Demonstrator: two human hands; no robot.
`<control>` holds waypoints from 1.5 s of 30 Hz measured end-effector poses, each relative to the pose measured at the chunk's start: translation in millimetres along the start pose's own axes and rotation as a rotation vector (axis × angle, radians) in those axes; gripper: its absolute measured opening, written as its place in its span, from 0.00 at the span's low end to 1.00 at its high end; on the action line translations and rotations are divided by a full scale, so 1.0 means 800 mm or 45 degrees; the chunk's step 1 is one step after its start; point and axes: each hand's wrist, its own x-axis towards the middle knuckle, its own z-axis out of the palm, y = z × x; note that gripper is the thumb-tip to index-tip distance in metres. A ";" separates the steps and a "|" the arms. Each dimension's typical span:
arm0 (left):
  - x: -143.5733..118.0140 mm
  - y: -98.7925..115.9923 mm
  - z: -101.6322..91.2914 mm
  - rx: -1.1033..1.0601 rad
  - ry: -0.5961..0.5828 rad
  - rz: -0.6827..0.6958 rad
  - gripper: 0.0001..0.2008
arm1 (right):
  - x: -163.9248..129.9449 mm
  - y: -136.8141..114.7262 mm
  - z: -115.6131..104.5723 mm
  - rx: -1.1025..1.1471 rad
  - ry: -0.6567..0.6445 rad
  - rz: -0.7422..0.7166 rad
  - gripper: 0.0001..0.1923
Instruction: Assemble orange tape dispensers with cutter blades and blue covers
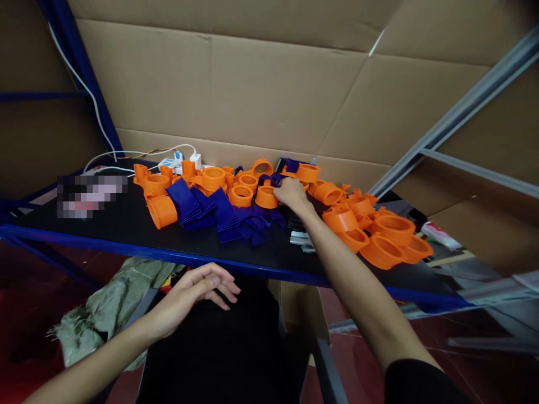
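right hand (291,193) fingers closed on orange ring (266,197); left hand (197,292) fingers open, empty, below shelf (126,230)

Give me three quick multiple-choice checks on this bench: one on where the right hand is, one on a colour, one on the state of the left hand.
1. Where is the right hand?
A. on the power strip
B. among the orange ring parts at mid-bench
C. below the bench

2. What colour are the flat stacked pieces?
A. dark blue
B. green
C. white

3. How is the left hand?
A. gripping an orange ring
B. open and holding nothing, below the bench edge
C. out of view

Answers: 1 B, its fingers rest by an orange ring; 2 A, they lie blue beside the orange; 3 B, its fingers are spread, nothing in them.
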 end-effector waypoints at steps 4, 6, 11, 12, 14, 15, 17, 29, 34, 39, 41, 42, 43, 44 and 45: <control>0.001 0.001 0.001 0.022 -0.009 -0.019 0.15 | -0.007 -0.009 0.008 -0.071 0.068 0.015 0.22; 0.002 0.000 0.001 0.033 -0.013 -0.030 0.15 | -0.009 -0.012 0.010 -0.088 0.067 0.013 0.22; 0.003 -0.002 0.001 0.050 -0.062 -0.042 0.15 | -0.008 -0.013 0.010 -0.097 0.036 0.001 0.24; 0.003 -0.002 0.001 0.052 -0.071 -0.040 0.14 | -0.008 -0.012 0.009 -0.095 0.024 -0.001 0.25; 0.003 -0.003 0.001 0.050 -0.084 -0.045 0.14 | -0.008 -0.008 0.008 -0.087 -0.003 -0.002 0.26; 0.003 -0.004 0.001 0.047 -0.091 -0.054 0.14 | -0.009 -0.005 0.006 -0.081 -0.019 -0.005 0.27; 0.003 -0.004 0.001 0.046 -0.103 -0.074 0.14 | -0.010 0.001 0.002 -0.063 -0.050 -0.023 0.29; 0.006 -0.008 0.001 0.089 -0.121 -0.092 0.14 | -0.040 0.084 -0.062 -0.026 -0.367 -0.369 0.10; 0.006 -0.009 0.001 0.088 -0.132 -0.116 0.14 | -0.075 0.106 -0.055 -0.010 -0.463 -0.468 0.09; 0.008 -0.009 0.000 0.088 -0.123 -0.119 0.14 | -0.088 0.150 -0.084 -0.153 -0.157 -0.321 0.13; 0.008 -0.010 0.000 0.088 -0.124 -0.123 0.14 | -0.083 0.171 -0.099 -0.223 -0.001 -0.181 0.18; 0.008 -0.010 0.000 0.087 -0.124 -0.127 0.14 | -0.080 0.180 -0.104 -0.237 0.032 -0.142 0.20; 0.009 -0.011 0.000 0.088 -0.122 -0.129 0.14 | -0.078 0.188 -0.106 -0.241 0.040 -0.125 0.21; 0.009 -0.011 0.000 0.089 -0.120 -0.133 0.14 | -0.076 0.193 -0.107 -0.234 0.030 -0.131 0.20; 0.009 -0.011 0.000 0.089 -0.120 -0.137 0.14 | -0.074 0.198 -0.105 -0.219 0.012 -0.151 0.18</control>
